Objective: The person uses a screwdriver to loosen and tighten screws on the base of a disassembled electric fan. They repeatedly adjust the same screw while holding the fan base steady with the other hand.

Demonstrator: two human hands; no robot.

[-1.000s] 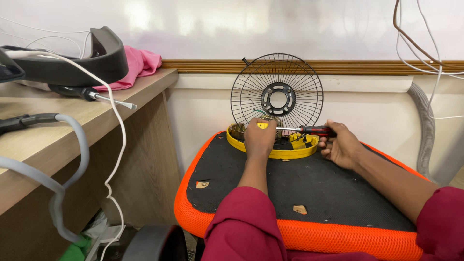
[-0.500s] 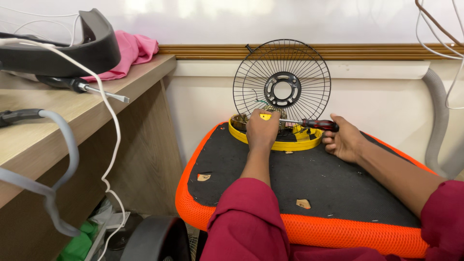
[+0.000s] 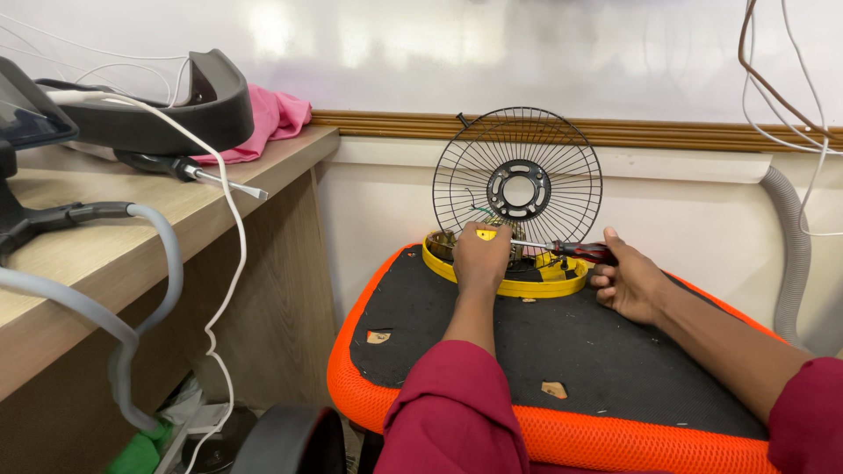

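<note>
A round yellow fan base (image 3: 527,285) lies on a black pad with an orange mesh rim (image 3: 404,386). My left hand (image 3: 481,259) grips a part at the base's near left side, fingers closed over it. My right hand (image 3: 630,283) holds a screwdriver (image 3: 571,249) with a red and black handle, its shaft pointing left toward my left hand. A black wire fan grille (image 3: 518,186) stands upright behind the base, against the white wall. What lies under my left hand is hidden.
A wooden desk (image 3: 176,228) on the left carries a black curved device (image 3: 167,101), a pink cloth (image 3: 277,114), another screwdriver (image 3: 198,171), a white cable and grey hoses. A grey hose (image 3: 790,246) and hanging wires run down the right wall. Small scraps lie on the pad.
The view has shifted slightly; my hands stay in the same hold on the fan base and the screwdriver.
</note>
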